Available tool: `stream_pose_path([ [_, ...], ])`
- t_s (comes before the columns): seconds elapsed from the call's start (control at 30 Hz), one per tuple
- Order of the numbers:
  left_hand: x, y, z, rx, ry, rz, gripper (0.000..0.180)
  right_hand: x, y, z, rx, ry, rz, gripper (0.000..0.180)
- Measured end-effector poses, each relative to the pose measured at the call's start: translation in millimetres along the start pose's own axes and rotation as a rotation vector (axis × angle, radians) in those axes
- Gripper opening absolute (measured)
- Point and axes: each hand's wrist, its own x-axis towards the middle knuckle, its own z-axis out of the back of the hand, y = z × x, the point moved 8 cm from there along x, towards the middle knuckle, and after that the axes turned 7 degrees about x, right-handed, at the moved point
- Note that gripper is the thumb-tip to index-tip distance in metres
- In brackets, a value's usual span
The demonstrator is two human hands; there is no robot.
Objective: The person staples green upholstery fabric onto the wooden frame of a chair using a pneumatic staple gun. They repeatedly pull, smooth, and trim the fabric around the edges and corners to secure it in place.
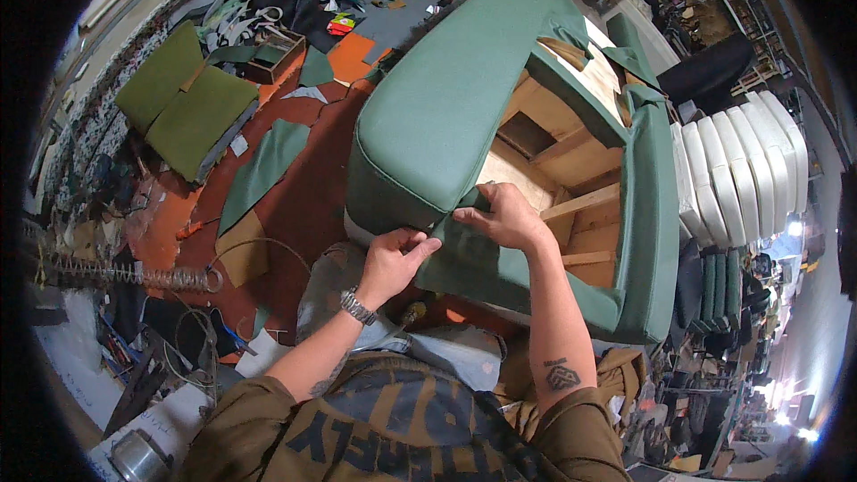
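Note:
A long furniture piece with a wooden frame (pixel 594 203) lies in front of me, covered in green leather-like upholstery (pixel 406 143). My left hand (pixel 393 261) is closed at the padded part's near corner, its thumb and fingers pinching the upholstery's edge by the seam. Just to its right, my right hand (pixel 507 217) bends over the frame's inner edge and grips a fold of the same upholstery. Its fingertips are partly hidden by the hand and the cover. Between the two hands runs the corner seam.
Green cushions (pixel 192 107) lie at the left, near scattered green offcuts (pixel 266 170) on the red floor. A coil spring (pixel 152 277) and a coiled hose (pixel 210 330) are at the lower left. White padded panels (pixel 745 170) are stacked at the right.

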Motion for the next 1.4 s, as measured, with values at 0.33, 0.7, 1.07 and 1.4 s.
stream_pose_path([
  [0.33,-3.8,-3.1,3.8,0.131,-0.154,-0.103,0.029,6.2,6.0,-7.2,0.029,-0.092,0.147,0.047],
  [0.7,1.0,2.3,4.9,0.202,-0.178,-0.1,0.03,22.3,-3.5,-14.7,0.444,0.0,0.137,0.053],
  [1.07,6.0,5.8,21.6,0.191,-0.26,0.007,0.035,-35.9,-0.2,0.8,-0.05,-0.7,0.181,0.052],
  [1.4,11.0,13.9,25.6,0.197,-0.256,-0.071,0.035,-102.8,31.9,-103.8,-0.259,-0.509,0.136,0.09],
])
